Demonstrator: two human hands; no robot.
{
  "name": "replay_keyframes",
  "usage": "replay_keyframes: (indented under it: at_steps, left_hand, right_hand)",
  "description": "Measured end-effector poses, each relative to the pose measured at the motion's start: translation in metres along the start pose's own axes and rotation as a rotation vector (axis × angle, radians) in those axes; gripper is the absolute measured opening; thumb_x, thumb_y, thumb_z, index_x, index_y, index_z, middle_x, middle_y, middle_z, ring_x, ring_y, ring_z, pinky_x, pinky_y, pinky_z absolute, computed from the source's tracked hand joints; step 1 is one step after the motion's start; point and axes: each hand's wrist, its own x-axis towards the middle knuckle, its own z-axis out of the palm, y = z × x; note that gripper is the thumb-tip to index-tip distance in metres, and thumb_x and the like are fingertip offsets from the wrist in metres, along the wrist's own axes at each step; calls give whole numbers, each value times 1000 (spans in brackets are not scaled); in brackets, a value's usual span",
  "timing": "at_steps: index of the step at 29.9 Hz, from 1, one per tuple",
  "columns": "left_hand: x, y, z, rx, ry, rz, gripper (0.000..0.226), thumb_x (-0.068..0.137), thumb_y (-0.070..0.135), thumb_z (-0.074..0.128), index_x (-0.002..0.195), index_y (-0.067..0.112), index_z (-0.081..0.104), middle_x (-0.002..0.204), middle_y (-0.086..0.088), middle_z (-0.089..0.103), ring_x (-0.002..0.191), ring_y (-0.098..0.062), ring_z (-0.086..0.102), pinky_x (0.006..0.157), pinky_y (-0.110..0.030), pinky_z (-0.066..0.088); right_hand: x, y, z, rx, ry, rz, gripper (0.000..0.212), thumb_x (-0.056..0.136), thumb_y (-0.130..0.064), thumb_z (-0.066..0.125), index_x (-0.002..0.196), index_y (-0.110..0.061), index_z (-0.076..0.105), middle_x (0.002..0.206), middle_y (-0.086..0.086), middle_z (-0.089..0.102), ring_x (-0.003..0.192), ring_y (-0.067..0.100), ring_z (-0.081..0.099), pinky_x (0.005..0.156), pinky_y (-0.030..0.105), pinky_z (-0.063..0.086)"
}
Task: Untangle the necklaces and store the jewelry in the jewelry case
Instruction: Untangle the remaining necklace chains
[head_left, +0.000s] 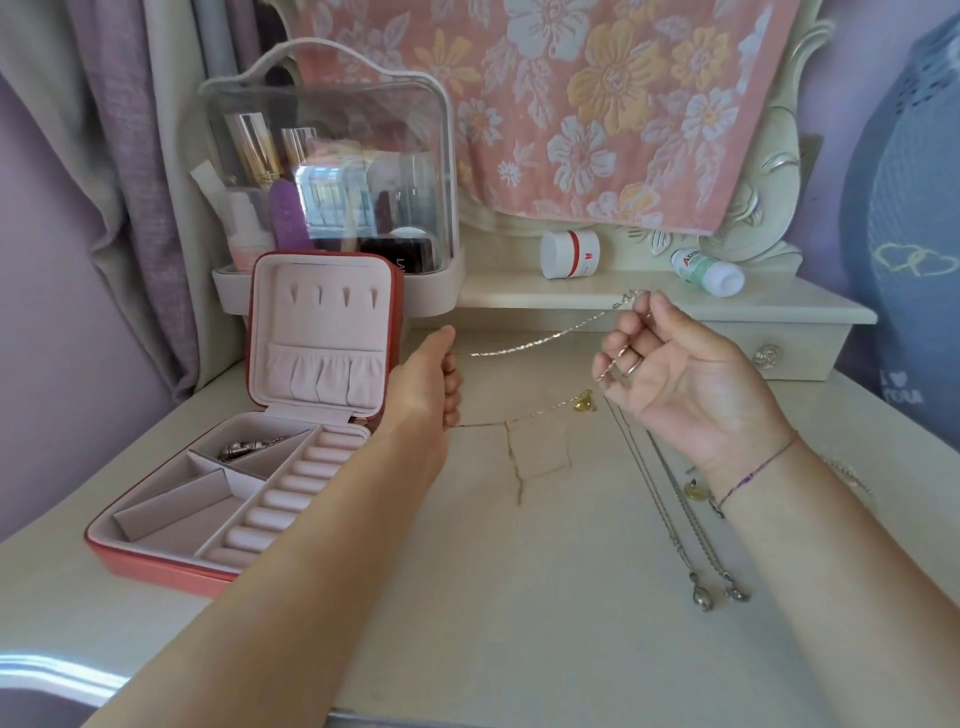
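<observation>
A thin silver chain (540, 338) is stretched in the air between my two hands above the dressing table. My left hand (431, 379) grips its left end with curled fingers. My right hand (670, 374), palm up, pinches the clasp end near the fingertips. Below them a gold necklace with a pendant (582, 402) lies on the table. Two longer silver necklaces (680, 525) lie side by side at the right, their pendants toward me. The red jewelry case (171, 561) stands open at the left, with a silver piece (247, 448) in one compartment.
A clear cosmetics organiser (332, 171) stands behind the case. A white jar (569, 253) and a tipped white bottle (706, 271) sit on the raised shelf. A floral towel (597, 104) hangs over the mirror. A small drawer knob (766, 356) is at right.
</observation>
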Motion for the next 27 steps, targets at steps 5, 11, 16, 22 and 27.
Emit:
replay_keyframes:
  at_steps: [5,11,16,22,27]
  left_hand:
    - [-5,-6,6,338,-55,73,30,92,32,60,68,18,50,63,3,41,54,-13,33,52,-25,27]
    - [-18,-8,12,435,-220,241,37,93,32,59,60,16,55,56,4,50,51,-11,42,52,-19,34]
    - [-25,-9,15,474,-519,186,25,95,24,58,82,8,73,76,-6,72,69,-13,63,68,-22,48]
    - [-32,-15,18,577,-750,146,15,83,5,72,98,7,72,86,-2,75,79,-6,67,75,-12,51]
    - [-32,-18,18,505,-772,163,8,84,6,71,91,10,71,74,6,73,74,-9,65,76,-19,52]
  right_hand:
    - [-1,5,1,7,-166,78,9,86,-19,53,82,-21,61,112,1,69,108,16,65,96,43,48]
    - [-1,12,5,0,-215,136,10,88,-17,51,84,-18,61,133,11,58,121,20,57,96,45,49]
    - [3,15,6,91,-167,109,14,85,-13,54,79,-11,67,129,20,58,117,24,60,98,38,49]
    - [5,15,5,129,-108,80,16,85,-11,54,77,-7,67,129,23,58,117,26,60,101,41,45]
    - [7,18,3,102,-44,89,16,83,-11,55,76,-7,69,119,21,64,112,25,63,96,39,49]
